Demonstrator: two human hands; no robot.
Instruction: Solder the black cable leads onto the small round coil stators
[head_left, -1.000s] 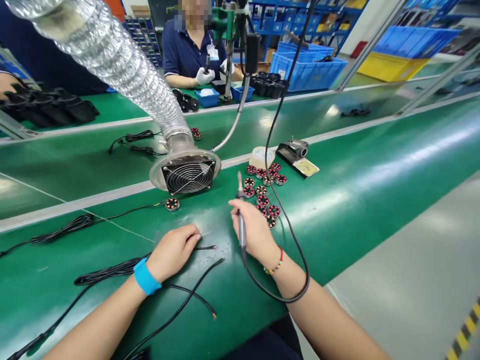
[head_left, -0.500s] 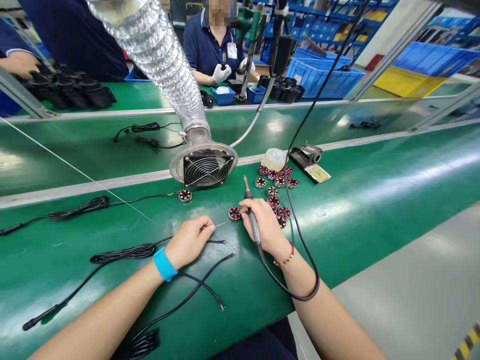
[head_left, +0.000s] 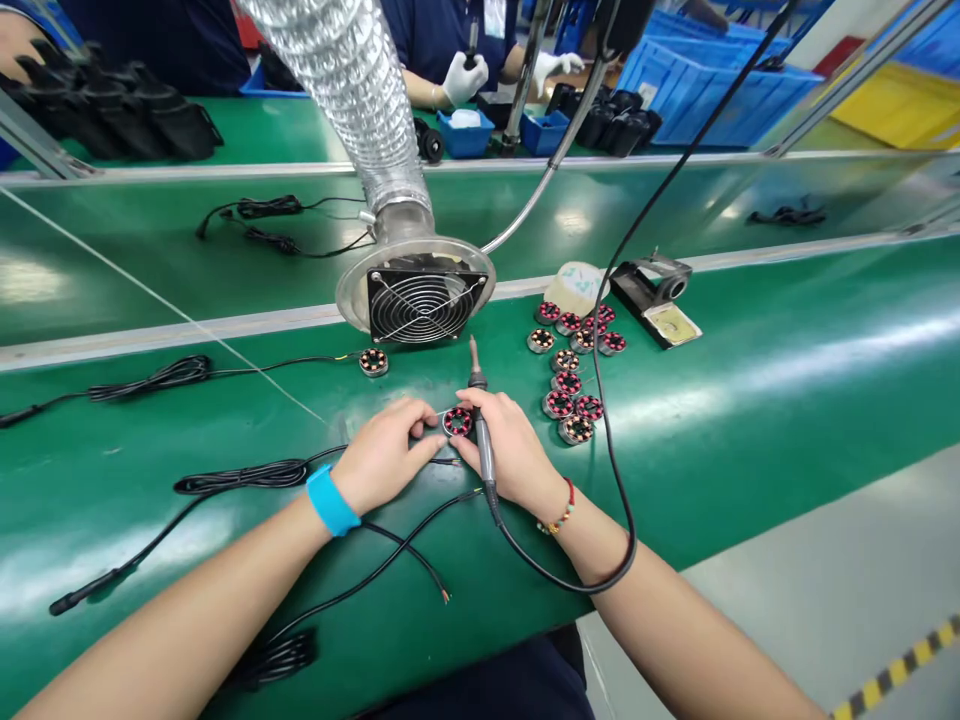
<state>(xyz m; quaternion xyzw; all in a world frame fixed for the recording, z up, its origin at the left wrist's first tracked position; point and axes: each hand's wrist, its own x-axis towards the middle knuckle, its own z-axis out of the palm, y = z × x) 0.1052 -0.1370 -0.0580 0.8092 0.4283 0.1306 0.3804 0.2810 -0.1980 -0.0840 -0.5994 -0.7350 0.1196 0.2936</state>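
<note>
My right hand (head_left: 504,452) is closed round a soldering iron (head_left: 478,415), its tip pointing up and away from me, while the fingertips touch a small round stator with red windings (head_left: 457,422) on the green bench (head_left: 750,400). My left hand (head_left: 386,455), a blue band on the wrist, pinches a thin solder wire and rests against the same stator from the left. Black cables with bared ends (head_left: 420,560) lie just in front of both hands.
A fume fan on a foil duct (head_left: 418,300) stands behind my hands. Several more stators (head_left: 570,385) lie to the right, one wired stator (head_left: 373,361) to the left. An iron stand with sponge (head_left: 656,300) sits at back right. A person in white gloves (head_left: 465,75) works opposite.
My right hand slid one stator from the group leftward to in front of me. My left hand moved right until it met the stator. The view tilted down.
</note>
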